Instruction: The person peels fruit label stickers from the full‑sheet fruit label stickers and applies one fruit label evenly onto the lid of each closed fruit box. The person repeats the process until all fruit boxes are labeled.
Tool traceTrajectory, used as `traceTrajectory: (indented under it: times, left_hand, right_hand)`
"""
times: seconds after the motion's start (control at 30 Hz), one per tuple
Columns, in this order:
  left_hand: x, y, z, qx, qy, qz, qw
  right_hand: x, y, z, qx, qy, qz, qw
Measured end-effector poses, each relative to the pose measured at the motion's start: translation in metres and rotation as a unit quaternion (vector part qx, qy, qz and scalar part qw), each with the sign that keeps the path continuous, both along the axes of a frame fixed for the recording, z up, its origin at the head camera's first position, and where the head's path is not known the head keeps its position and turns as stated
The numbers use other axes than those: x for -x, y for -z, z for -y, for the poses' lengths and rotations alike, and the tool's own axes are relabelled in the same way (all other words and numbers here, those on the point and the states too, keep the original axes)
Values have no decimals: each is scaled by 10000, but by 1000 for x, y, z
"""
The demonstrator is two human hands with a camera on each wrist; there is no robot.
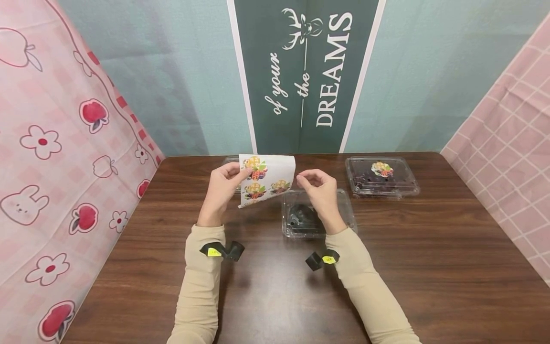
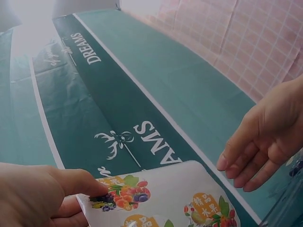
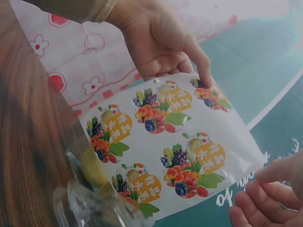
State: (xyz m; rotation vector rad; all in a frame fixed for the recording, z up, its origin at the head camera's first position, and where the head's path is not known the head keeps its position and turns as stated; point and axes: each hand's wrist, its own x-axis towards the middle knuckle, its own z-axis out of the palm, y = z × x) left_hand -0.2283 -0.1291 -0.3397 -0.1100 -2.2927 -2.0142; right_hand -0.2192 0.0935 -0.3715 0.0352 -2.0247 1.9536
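- Head: right box (image 1: 399, 177), at right, bore a sticker (image 1: 381, 169), seemingly done; middle box (image 1: 296, 232), at centre, showed none; left box (image 1: 231, 159), behind the sheet (image 1: 279, 165), couldn't be judged.
- Left wrist: left grip (image 2: 40, 191), lower left, pinched the sheet; right grip (image 2: 266, 135), loosely open, seemed empty.
- Right wrist: five stickers (image 3: 195, 165) remained, centre.

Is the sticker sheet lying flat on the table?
No, the left hand holds the sheet up above the table.

Clear container (image 1: 231, 159), centre of head view: lay largely hidden behind sticker sheet (image 1: 277, 167) and left hand (image 1: 218, 191). Sheet, left wrist view: was cut by bottom edge.
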Motion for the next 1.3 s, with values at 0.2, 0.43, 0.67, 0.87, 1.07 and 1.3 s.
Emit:
traceTrajectory:
  times: [0.2, 0.43, 0.67, 0.87, 1.07, 1.3]
  left_hand:
    - [-8, -8, 0, 242, -328, -109, 9991]
    - [-16, -14, -7, 528, -138, -35, 9985]
    - [-19, -12, -16, 307, 579, 146, 9977]
    - [-20, -8, -24, 27, 1257, 317, 9916]
    - [-20, -5, -25, 783, 1381, -117, 9873]
    - [-20, -3, -26, 874, 1619, -101, 9829]
  right_hand:
    - [-8, -6, 7, -162, -287, 0, 9995]
    - [-16, -8, 16, -263, -532, -15, 9982]
    - [-20, -6, 22, -443, -627, 64, 9970]
    - [-20, -4, 25, -396, -587, 49, 9975]
    - [-20, -3, 26, -230, -533, 104, 9983]
    - [-21, -2, 26, -94, -572, 257, 9980]
